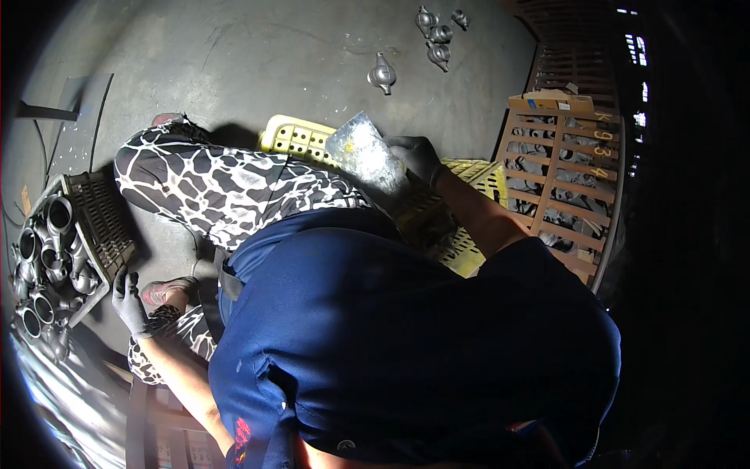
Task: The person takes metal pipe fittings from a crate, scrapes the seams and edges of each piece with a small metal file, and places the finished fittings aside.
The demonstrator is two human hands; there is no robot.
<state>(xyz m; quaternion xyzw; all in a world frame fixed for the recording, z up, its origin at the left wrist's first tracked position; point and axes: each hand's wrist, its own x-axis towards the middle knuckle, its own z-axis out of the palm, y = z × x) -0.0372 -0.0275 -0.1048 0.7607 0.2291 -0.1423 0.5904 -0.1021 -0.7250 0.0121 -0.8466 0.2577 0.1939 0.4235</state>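
Note:
My right hand [418,159], in a dark glove, grips the edge of a flat, worn metal plate [361,147] with a yellow stain. The plate is tilted over a yellow perforated plastic crate [293,134], hiding part of it. My left hand [131,305], in a grey glove, is down at my left by the corner of a grey slatted crate [101,223]. Its fingers are slightly apart and hold nothing visible; whether they touch the crate rim I cannot tell. That crate is heaped with round, hollow metal castings [48,262].
Several metal castings [382,74] lie loose on the grey floor [258,55] ahead. At the right stands a large brown slatted bin [551,168] full of parts, with a piece of cardboard [555,102] on its edge. Another yellow perforated crate part [488,180] shows beneath my right forearm.

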